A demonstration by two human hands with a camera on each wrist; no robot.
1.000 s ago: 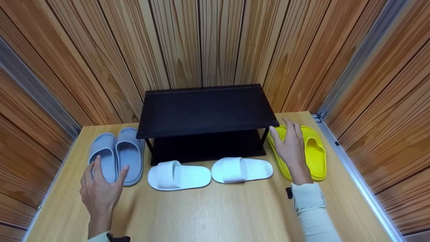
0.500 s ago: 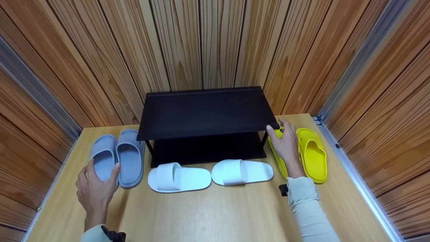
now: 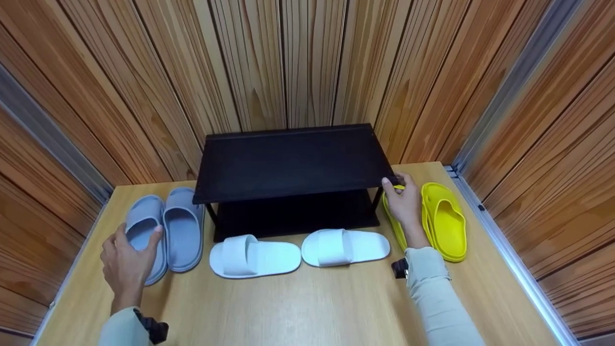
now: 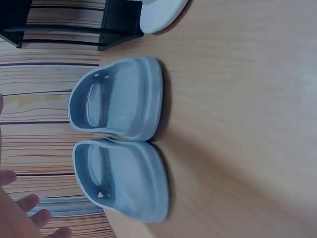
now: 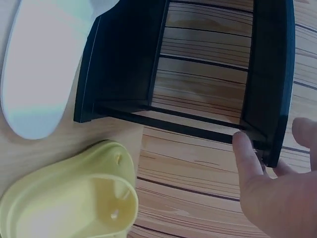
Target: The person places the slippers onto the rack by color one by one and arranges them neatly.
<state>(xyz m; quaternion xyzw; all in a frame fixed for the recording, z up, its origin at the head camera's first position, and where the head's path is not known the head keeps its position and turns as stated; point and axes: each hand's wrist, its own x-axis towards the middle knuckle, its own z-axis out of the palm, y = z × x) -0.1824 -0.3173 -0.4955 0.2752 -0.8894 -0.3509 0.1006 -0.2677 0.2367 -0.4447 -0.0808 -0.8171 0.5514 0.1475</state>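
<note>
A small black two-tier shoe rack [image 3: 293, 163] stands against the back wall. My right hand [image 3: 404, 204] grips its right front corner, with the thumb [image 5: 242, 148] by the post under the top shelf and the other fingers around the outer side. Yellow clogs [image 3: 447, 221] lie beneath and beside that hand, one partly hidden by it. My left hand [image 3: 126, 262] is held above the grey slippers [image 3: 184, 235] at the left, fingers spread and holding nothing. The left slipper is partly covered by this hand in the head view.
Two white slippers [image 3: 274, 257] lie sideways, end to end, in front of the rack. Wood-grain panels [image 3: 307, 62] rise behind and on both sides. A metal rail [image 3: 509, 254] runs along the right edge of the wooden surface [image 3: 269, 312].
My right hand has moved from over the yellow clogs leftward to the rack's corner and taken hold of it. My left hand has drifted slightly left over the grey slippers.
</note>
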